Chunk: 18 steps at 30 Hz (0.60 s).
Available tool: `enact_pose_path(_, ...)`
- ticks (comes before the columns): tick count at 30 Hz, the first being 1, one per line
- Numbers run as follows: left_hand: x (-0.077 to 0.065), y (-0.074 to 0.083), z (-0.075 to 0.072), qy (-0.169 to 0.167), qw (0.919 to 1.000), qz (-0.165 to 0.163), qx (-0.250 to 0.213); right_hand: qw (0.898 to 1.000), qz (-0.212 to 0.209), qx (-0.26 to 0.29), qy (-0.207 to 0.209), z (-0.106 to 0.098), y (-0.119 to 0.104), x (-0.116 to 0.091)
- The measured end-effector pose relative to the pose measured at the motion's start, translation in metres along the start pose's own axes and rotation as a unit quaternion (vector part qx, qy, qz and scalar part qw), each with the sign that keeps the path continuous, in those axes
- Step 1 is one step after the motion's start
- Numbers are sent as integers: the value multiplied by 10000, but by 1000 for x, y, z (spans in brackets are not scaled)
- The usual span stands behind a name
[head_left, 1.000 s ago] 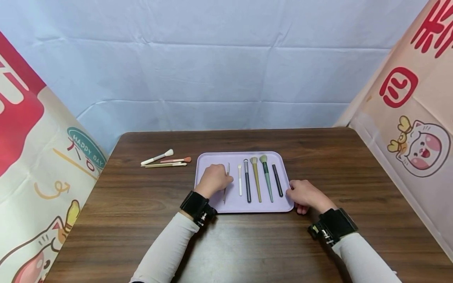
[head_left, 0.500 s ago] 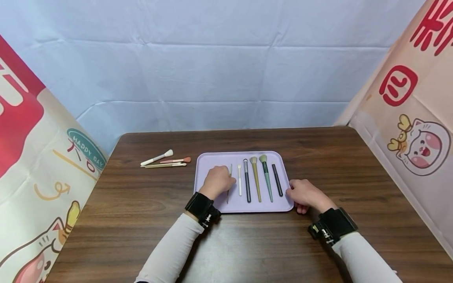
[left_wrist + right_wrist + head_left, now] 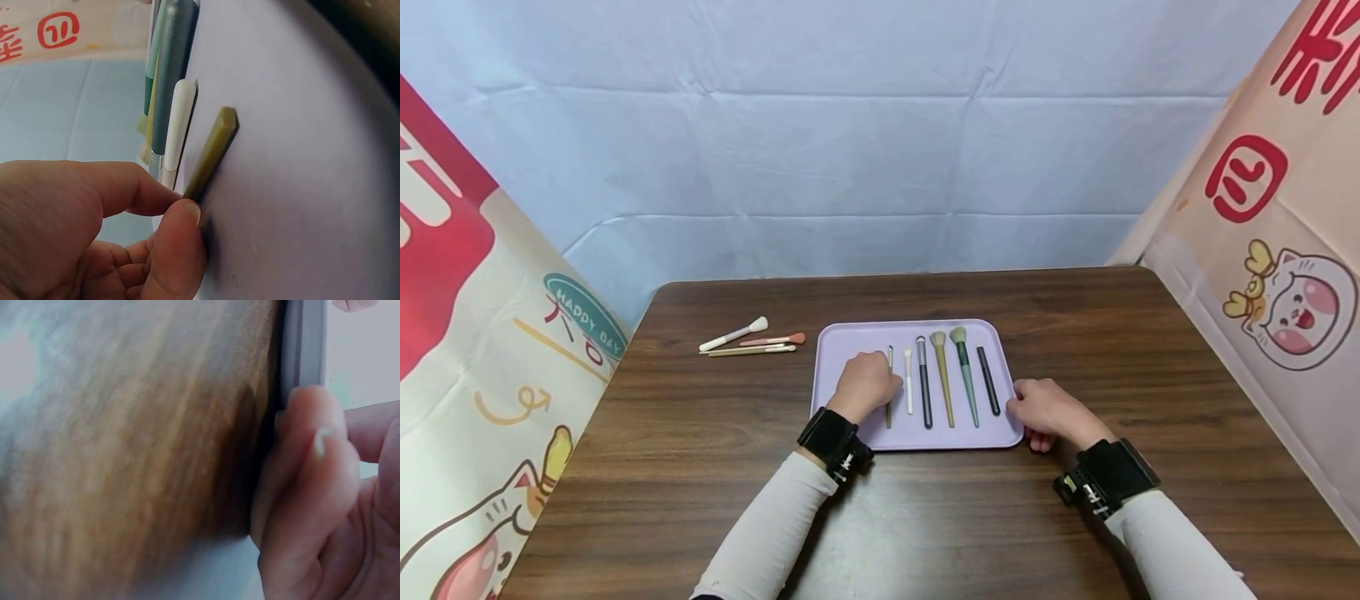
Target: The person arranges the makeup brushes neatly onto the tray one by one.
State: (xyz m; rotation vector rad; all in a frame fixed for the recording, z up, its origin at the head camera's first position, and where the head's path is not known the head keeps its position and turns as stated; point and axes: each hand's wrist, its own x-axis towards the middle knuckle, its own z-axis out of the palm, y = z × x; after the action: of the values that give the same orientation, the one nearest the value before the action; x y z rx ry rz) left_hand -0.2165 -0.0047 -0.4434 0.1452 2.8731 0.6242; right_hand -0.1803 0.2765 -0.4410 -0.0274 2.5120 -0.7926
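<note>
My left hand (image 3: pixel 868 385) is over the left part of the lilac tray (image 3: pixel 842 332), pinching a slim olive makeup brush (image 3: pixel 214 150) between thumb and forefinger. Its faceted handle end lies close over the tray floor in the left wrist view; the fingers hide its middle. To its right runs a row of makeup brushes: a small white one (image 3: pixel 908 383), a dark grey one (image 3: pixel 925 392), an ochre one (image 3: pixel 943 383), a green one (image 3: pixel 966 379) and a black one (image 3: pixel 988 382). My right hand (image 3: pixel 1052 410) holds the tray's right edge, fingers curled at the rim.
Left of the tray, on the brown wooden table (image 3: pixel 700 467), lie more brushes: a white one (image 3: pixel 730 335), a pink one (image 3: pixel 775 340) and a pale gold one (image 3: pixel 748 351). A pale blue cloth (image 3: pixel 865 167) hangs behind the table, with printed cloths at both sides.
My left hand has shifted slightly right with the olive brush, which now stands straighter and nearly parallel beside the small white one. My right hand has stayed at the tray's edge.
</note>
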Motion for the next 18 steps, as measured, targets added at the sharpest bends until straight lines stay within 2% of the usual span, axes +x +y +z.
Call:
enact_pose_path(10, 2, 1, 1, 16, 10000, -4, 90, 10000, -52, -3, 25, -1, 0, 0)
enact_pose_path(18, 0, 1, 1, 9, 10000, 5, -84, 10000, -48, -21, 23, 0, 1, 0)
